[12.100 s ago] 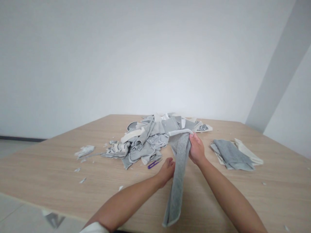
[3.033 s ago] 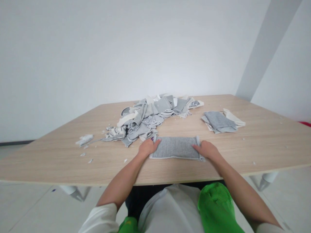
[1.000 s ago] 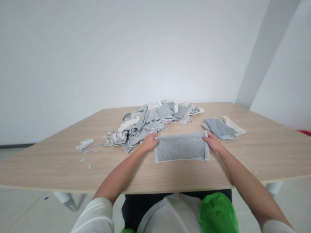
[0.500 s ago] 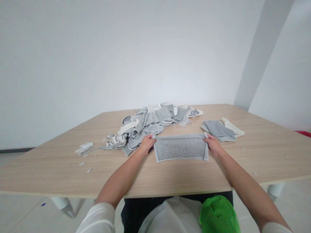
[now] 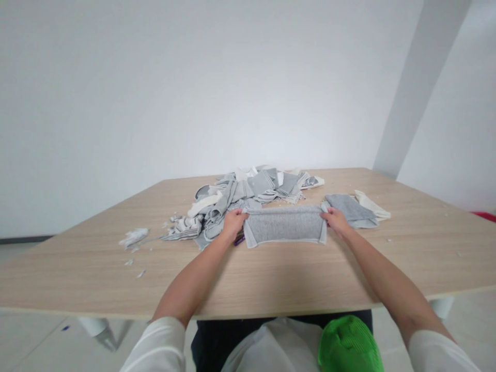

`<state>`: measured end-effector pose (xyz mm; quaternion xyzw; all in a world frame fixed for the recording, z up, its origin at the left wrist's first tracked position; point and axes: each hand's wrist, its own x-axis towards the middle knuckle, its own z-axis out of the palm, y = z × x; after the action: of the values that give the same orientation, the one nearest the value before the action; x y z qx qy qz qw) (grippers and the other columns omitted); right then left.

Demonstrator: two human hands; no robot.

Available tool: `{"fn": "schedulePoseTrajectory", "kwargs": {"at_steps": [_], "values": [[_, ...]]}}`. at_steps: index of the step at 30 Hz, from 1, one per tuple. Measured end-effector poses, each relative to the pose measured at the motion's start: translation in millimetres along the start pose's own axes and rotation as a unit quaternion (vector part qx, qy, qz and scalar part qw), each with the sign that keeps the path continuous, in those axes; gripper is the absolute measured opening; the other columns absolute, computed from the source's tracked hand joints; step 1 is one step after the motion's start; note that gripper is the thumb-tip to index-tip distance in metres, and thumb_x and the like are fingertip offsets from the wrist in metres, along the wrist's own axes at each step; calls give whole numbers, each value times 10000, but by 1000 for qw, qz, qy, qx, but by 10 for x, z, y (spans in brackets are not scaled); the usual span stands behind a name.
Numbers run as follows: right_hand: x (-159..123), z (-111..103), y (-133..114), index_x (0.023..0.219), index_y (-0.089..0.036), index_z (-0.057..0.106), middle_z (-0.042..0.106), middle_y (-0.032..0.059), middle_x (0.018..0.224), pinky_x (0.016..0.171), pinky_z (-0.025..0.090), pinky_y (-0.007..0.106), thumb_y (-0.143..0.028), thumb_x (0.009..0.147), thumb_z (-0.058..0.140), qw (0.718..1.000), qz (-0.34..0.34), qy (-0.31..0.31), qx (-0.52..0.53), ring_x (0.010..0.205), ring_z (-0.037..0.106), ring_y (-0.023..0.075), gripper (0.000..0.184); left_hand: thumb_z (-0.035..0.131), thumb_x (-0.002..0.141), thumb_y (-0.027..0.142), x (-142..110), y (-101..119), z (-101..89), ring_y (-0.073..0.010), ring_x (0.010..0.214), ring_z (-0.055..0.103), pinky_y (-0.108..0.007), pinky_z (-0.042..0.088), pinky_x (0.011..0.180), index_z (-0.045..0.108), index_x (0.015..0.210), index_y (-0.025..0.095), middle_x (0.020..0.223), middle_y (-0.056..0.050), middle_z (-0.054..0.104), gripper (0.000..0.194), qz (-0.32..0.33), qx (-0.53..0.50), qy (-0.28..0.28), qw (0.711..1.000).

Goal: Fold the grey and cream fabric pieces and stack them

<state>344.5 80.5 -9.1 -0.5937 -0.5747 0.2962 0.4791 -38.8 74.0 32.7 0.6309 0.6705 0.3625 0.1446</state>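
Note:
A rectangular piece of grey knit fabric with pale edges is stretched between my hands above the table. My left hand pinches its upper left corner, and my right hand grips the upper right one. Just below my left hand lies a small purple object, mostly hidden, its kind unclear. Behind the held piece spreads a large heap of grey, white and striped fabric pieces. Beyond my right hand rest some flat grey pieces with a cream piece beside them.
The wooden table reaches back to a white wall. White scraps and small bits of lint lie on its left side. A green ribbed thing shows at the bottom, close to my body.
Both hands have lifted the grey fabric slightly up and away from me, shifting it a little left. More of the purple object shows. My grip stays on the same corners.

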Motion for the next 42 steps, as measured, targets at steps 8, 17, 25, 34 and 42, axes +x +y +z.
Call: {"fn": "schedulePoseTrajectory", "kwargs": {"at_steps": [8, 17, 25, 34, 42], "values": [[2, -186, -78, 859, -179, 505, 620, 60, 870, 777, 435, 335, -394, 741, 522, 979, -158, 29, -125, 830, 558, 211, 246, 460, 807, 289, -333, -116, -362, -174, 959, 589, -263, 455, 864, 625, 983, 196, 1002, -35, 657, 259, 137, 4, 34, 990], [-282, -213, 450, 833, -187, 509, 591, 134, 1132, 922, 405, 404, -154, 749, 492, 860, -393, -109, -306, 1109, 516, 234, 92, 458, 872, 169, -1568, -321, -309, -183, 872, 582, -324, 470, 745, 595, 978, 171, 906, -83, 646, 174, 593, 191, -46, 781], [-294, -345, 405, 982, -153, 579, 557, 131, 1230, 1004, 352, 421, -60, 767, 458, 771, -442, -161, -429, 1203, 461, 232, 263, 476, 879, 224, -2093, 61, -5, -164, 724, 534, -304, 346, 535, 575, 934, 154, 794, -62, 596, 133, 681, 224, -58, 695], [7, -330, 476, 1120, -158, 592, 498, 127, 1331, 1034, 319, 426, -71, 813, 422, 757, -397, -215, -473, 1264, 414, 211, 361, 512, 865, 248, -2103, 185, 224, -171, 716, 515, -316, 339, 537, 557, 929, 171, 805, -44, 582, 110, 576, 253, -187, 755], [84, -343, 428, 1148, -138, 602, 446, 124, 1384, 1029, 308, 476, -60, 805, 400, 739, -327, -179, -561, 1306, 350, 283, 407, 503, 858, 252, -2090, 188, 253, -190, 766, 524, -306, 339, 562, 543, 956, 184, 870, -47, 590, 126, 540, 253, -233, 768]]}}
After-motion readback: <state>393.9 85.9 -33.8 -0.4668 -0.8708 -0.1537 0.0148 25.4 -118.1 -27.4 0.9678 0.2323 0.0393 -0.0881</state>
